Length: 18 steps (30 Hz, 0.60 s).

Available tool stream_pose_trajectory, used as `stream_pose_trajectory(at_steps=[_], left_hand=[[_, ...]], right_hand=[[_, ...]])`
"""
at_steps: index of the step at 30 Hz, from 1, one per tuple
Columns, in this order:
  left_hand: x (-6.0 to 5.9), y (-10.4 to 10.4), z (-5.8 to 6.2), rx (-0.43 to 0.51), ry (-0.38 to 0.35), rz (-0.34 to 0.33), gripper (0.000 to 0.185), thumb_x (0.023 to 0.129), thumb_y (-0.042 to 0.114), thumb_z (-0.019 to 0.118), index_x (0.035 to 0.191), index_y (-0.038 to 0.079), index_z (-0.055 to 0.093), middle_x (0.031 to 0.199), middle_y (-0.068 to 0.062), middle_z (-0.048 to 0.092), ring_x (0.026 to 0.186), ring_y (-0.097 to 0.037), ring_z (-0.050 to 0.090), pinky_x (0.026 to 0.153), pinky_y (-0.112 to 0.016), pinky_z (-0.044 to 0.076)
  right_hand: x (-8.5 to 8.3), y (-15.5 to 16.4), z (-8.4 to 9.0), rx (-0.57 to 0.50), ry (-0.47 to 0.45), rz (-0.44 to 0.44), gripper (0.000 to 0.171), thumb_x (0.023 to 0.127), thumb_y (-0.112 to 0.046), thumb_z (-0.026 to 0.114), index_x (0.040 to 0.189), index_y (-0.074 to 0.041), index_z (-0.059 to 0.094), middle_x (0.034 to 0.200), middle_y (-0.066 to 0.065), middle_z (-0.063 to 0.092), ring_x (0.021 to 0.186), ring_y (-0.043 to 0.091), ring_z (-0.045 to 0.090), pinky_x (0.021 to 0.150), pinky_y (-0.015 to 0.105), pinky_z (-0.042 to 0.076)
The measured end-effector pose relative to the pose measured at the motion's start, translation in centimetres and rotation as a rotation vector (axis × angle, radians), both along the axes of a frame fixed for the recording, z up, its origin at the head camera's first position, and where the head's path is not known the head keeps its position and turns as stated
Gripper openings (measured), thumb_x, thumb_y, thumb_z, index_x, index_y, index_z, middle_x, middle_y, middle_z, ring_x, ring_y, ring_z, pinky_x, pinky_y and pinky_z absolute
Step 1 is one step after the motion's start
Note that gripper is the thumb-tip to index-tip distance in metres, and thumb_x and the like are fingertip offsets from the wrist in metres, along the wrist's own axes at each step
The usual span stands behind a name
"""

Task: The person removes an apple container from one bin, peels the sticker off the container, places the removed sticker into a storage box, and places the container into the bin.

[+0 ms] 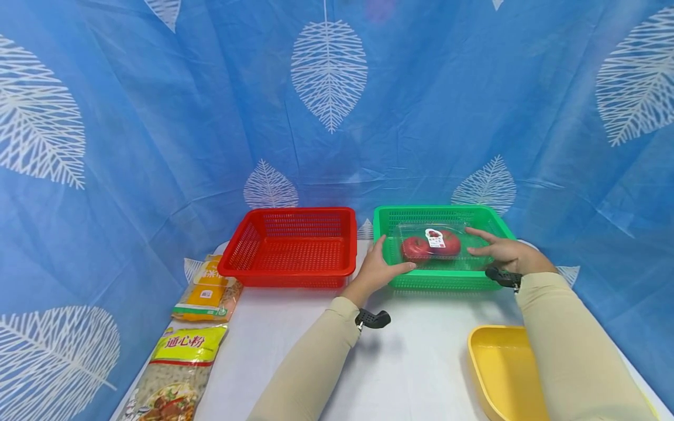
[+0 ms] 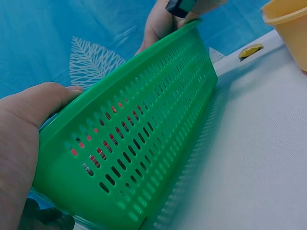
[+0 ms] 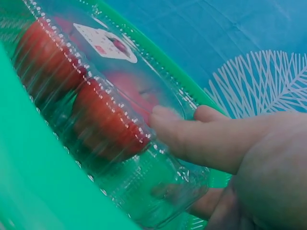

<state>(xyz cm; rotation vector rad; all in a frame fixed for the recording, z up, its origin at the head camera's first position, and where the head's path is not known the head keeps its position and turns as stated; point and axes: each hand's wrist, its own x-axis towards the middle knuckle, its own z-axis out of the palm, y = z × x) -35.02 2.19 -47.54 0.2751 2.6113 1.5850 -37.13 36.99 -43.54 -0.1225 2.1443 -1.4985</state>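
Observation:
A green mesh basket (image 1: 437, 283) stands at the back of the white table. In it lies a clear plastic box (image 1: 421, 234) of red fruit (image 1: 416, 248) with a white label. My left hand (image 1: 380, 266) rests on the basket's left front corner, fingers straight, with the thumb lying along the rim (image 2: 144, 143). My right hand (image 1: 502, 252) reaches in over the right rim. Its straight fingers touch the right end of the box (image 3: 120, 158), and one fingertip (image 3: 165, 120) presses the clear lid.
An empty red mesh basket (image 1: 295, 275) sits just left of the green one. A yellow tub (image 1: 489, 362) is at the front right. An orange packet (image 1: 207, 289) and a bag of pasta (image 1: 181, 362) lie along the left edge. Blue leaf-print cloth surrounds the table.

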Motion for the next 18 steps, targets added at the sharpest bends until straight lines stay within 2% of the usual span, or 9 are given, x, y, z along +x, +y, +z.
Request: stream_pose_trajectory(at_steps=[2, 4, 6, 8, 11, 14, 18], left_hand=[[-0.09, -0.03, -0.1, 0.006, 0.005, -0.001, 0.111, 0.083, 0.054, 0.086, 0.169, 0.021, 0.025, 0.169, -0.013, 0.027, 0.15, -0.034, 0.035, 0.113, -0.061, 0.038], [-0.11, -0.06, -0.13, 0.009, 0.007, 0.0, 0.112, 0.082, 0.054, 0.087, 0.169, 0.021, 0.025, 0.169, -0.013, 0.028, 0.15, -0.034, 0.035, 0.113, -0.061, 0.038], [-0.1, -0.12, -0.18, 0.004, 0.007, 0.002, 0.113, 0.082, 0.055, 0.087, 0.169, 0.021, 0.024, 0.169, -0.012, 0.028, 0.15, -0.033, 0.035, 0.113, -0.061, 0.038], [-0.06, -0.15, -0.22, -0.002, 0.007, 0.005, 0.113, 0.082, 0.056, 0.087, 0.169, 0.021, 0.024, 0.169, -0.012, 0.028, 0.15, -0.033, 0.035, 0.112, -0.061, 0.038], [0.01, -0.11, -0.25, -0.012, 0.006, 0.011, 0.112, 0.082, 0.056, 0.086, 0.169, 0.022, 0.024, 0.169, -0.012, 0.028, 0.15, -0.033, 0.035, 0.112, -0.061, 0.039], [0.07, -0.02, -0.2, -0.016, 0.005, 0.011, 0.111, 0.082, 0.055, 0.086, 0.169, 0.023, 0.024, 0.169, -0.012, 0.028, 0.15, -0.033, 0.035, 0.112, -0.061, 0.038], [0.17, 0.11, -0.11, -0.019, 0.0, 0.014, 0.112, 0.082, 0.055, 0.086, 0.169, 0.023, 0.024, 0.17, -0.012, 0.027, 0.151, -0.034, 0.034, 0.112, -0.062, 0.038]], right_hand=[[0.02, 0.04, -0.07, -0.002, -0.004, -0.015, 0.086, 0.111, -0.016, 0.056, 0.169, -0.024, -0.006, 0.165, 0.024, -0.032, 0.147, 0.064, 0.005, 0.095, 0.047, 0.053], [0.07, -0.02, -0.08, -0.019, -0.014, -0.028, 0.085, 0.111, -0.014, 0.055, 0.169, -0.025, -0.005, 0.166, 0.023, -0.032, 0.148, 0.063, 0.006, 0.11, 0.058, 0.043], [0.03, -0.04, -0.18, -0.036, -0.022, -0.038, 0.084, 0.111, -0.013, 0.055, 0.169, -0.026, -0.005, 0.166, 0.024, -0.031, 0.147, 0.063, 0.012, 0.114, 0.065, 0.034], [0.0, -0.01, -0.24, -0.034, -0.024, -0.044, 0.084, 0.111, -0.015, 0.055, 0.169, -0.027, -0.005, 0.166, 0.024, -0.03, 0.147, 0.062, 0.017, 0.114, 0.065, 0.033], [-0.05, 0.12, -0.41, -0.041, -0.035, -0.048, 0.083, 0.112, -0.016, 0.054, 0.169, -0.029, -0.006, 0.166, 0.026, -0.029, 0.143, 0.062, 0.029, 0.112, 0.062, 0.039], [0.03, 0.17, -0.39, -0.05, -0.044, -0.056, 0.083, 0.112, -0.017, 0.054, 0.169, -0.03, -0.006, 0.166, 0.026, -0.029, 0.142, 0.061, 0.033, 0.106, 0.054, 0.048], [0.18, 0.04, -0.34, -0.084, -0.042, -0.067, 0.082, 0.113, -0.015, 0.052, 0.169, -0.028, -0.006, 0.166, 0.026, -0.028, 0.14, 0.061, 0.035, 0.088, 0.04, 0.057]])
